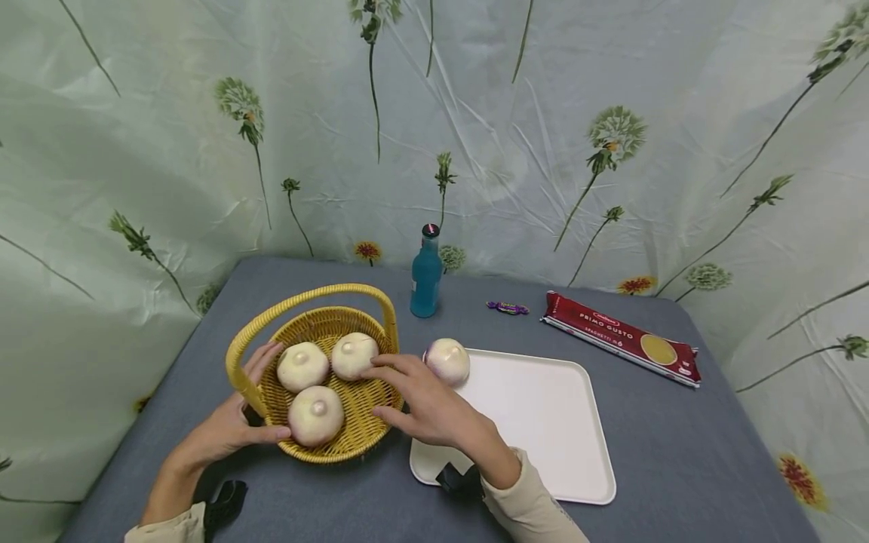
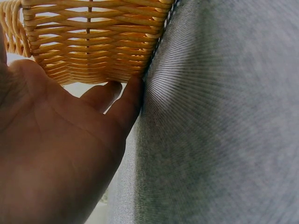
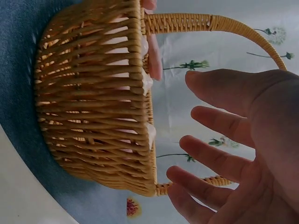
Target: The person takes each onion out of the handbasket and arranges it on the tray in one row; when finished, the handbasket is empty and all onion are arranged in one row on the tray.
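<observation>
A yellow wicker basket [image 1: 319, 320] with a hoop handle stands on the grey table and holds three pale round bulbs [image 1: 302, 366]. My left hand [image 1: 261, 400] cups its left side, thumb along the front rim and straight fingers by the handle's base. In the left wrist view the fingertips [image 2: 131, 95] touch the foot of the basket wall [image 2: 93, 42]. My right hand [image 1: 400, 392] hovers over the basket's right rim with its fingers spread and holds nothing. The right wrist view shows it [image 3: 233, 154] apart from the basket [image 3: 93, 102]. A fourth bulb [image 1: 446, 360] sits at the corner of a white tray [image 1: 543, 422].
A blue bottle [image 1: 426, 275] stands behind the basket. A purple wrapped sweet [image 1: 507, 308] and a red spaghetti packet [image 1: 621, 338] lie at the back right. A floral curtain [image 1: 611, 136] hangs round the table's far and side edges.
</observation>
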Action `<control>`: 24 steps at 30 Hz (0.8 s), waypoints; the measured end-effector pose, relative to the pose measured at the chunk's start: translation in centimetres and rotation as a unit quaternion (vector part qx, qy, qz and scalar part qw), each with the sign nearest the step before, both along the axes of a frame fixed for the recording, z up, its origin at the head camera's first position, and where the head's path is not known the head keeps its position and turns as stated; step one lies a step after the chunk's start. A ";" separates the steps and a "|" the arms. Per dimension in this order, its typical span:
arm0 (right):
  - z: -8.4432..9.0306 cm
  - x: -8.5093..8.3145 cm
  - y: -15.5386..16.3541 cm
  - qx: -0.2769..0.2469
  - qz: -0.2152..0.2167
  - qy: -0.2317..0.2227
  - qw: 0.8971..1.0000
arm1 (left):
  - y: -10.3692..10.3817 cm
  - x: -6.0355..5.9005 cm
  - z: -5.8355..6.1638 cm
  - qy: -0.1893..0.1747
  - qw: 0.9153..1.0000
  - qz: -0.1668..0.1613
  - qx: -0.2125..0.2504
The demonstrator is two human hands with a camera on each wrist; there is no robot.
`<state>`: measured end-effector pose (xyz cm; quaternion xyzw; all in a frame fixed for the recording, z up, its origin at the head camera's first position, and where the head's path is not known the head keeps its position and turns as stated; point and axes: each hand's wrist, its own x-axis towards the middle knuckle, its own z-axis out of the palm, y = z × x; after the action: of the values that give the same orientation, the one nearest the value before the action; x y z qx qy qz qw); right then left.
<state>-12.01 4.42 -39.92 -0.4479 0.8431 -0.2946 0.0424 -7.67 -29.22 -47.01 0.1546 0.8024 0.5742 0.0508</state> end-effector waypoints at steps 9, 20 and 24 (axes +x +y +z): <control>-0.7 0.2 -1.1 -0.003 0.017 -0.004 1.000 | 0.0 0.0 0.2 0.006 1.000 0.001 0.008; -1.4 0.3 -2.6 -0.010 0.042 -0.012 0.999 | 0.0 0.1 0.2 0.009 1.000 0.001 0.002; -1.7 0.4 -3.2 -0.001 0.046 -0.018 0.999 | 0.0 0.1 0.1 0.004 1.000 0.000 0.009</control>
<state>-11.57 1.24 -41.59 -0.4809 0.8203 -0.3012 0.0710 -7.62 -29.21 -46.96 0.1577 0.7975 0.5805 0.0464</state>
